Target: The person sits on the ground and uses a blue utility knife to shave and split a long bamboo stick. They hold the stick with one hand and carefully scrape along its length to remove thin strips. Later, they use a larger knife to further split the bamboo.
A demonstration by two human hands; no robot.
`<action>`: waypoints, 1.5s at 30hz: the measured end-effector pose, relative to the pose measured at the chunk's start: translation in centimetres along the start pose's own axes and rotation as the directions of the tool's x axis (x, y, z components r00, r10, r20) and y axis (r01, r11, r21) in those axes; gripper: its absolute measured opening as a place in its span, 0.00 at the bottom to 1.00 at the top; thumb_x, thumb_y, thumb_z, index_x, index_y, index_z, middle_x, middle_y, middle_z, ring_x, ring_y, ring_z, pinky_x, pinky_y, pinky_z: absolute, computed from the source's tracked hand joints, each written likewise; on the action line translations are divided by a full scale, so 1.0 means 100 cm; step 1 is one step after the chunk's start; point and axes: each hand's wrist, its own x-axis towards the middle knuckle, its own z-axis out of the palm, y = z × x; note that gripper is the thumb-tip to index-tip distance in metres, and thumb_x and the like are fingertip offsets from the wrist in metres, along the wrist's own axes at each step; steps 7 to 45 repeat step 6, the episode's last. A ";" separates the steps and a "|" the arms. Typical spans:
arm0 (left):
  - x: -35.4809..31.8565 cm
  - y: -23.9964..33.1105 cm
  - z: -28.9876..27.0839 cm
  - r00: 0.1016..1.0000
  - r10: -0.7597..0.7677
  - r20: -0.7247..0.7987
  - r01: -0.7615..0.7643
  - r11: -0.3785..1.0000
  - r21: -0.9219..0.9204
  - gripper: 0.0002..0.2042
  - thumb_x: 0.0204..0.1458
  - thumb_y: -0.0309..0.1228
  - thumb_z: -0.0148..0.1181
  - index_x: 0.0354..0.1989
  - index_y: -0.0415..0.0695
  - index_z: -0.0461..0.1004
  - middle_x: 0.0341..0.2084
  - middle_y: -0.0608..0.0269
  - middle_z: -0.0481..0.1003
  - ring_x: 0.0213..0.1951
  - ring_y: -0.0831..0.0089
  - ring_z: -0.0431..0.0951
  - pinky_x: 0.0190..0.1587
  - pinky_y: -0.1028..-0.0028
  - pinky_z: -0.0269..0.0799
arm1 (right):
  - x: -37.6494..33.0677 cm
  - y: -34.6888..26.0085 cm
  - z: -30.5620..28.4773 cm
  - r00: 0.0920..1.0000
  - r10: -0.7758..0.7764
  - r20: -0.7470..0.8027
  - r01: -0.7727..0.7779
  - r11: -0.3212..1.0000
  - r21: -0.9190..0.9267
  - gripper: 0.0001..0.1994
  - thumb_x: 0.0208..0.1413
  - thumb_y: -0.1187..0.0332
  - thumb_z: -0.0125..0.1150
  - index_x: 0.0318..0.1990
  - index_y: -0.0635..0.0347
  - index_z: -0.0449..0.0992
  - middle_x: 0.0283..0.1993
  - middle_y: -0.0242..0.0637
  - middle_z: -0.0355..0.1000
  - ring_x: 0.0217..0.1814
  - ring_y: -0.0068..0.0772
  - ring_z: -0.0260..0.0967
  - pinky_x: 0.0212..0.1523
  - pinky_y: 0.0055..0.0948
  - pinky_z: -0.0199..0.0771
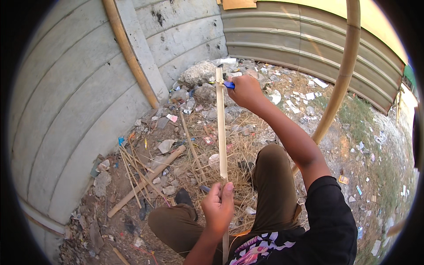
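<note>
A long, pale split bamboo strip (221, 128) stands nearly upright in front of me, its top end pointing away. My left hand (217, 210) is closed around its lower part, thumb up, and the strip runs on below toward my lap. Near the top end, my right hand (245, 90) grips a blue-handled knife (229, 85) that sits across the strip. The blade is mostly hidden, and small pale shreds show where it meets the bamboo. My right arm is stretched out; the left is bent close to my body.
Grey concrete panels (79, 101) wall the left, with a bamboo pole (130, 55) leaning there. Corrugated sheeting (304, 39) closes the back. Another bamboo pole (340, 88) slants up at right. A bamboo length (148, 181), thin strips (130, 170), rocks (198, 74) and litter cover the ground.
</note>
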 end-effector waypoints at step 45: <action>0.003 0.004 -0.007 0.992 -0.123 0.012 0.123 0.976 -0.180 0.12 0.65 0.37 0.58 0.37 0.40 0.72 0.16 0.73 0.67 0.14 0.87 0.62 0.15 0.81 0.58 | 0.056 0.004 0.034 0.880 0.473 0.050 -0.475 0.867 0.150 0.14 0.54 0.60 0.59 0.38 0.59 0.84 0.37 0.50 0.81 0.40 0.57 0.80 0.42 0.48 0.80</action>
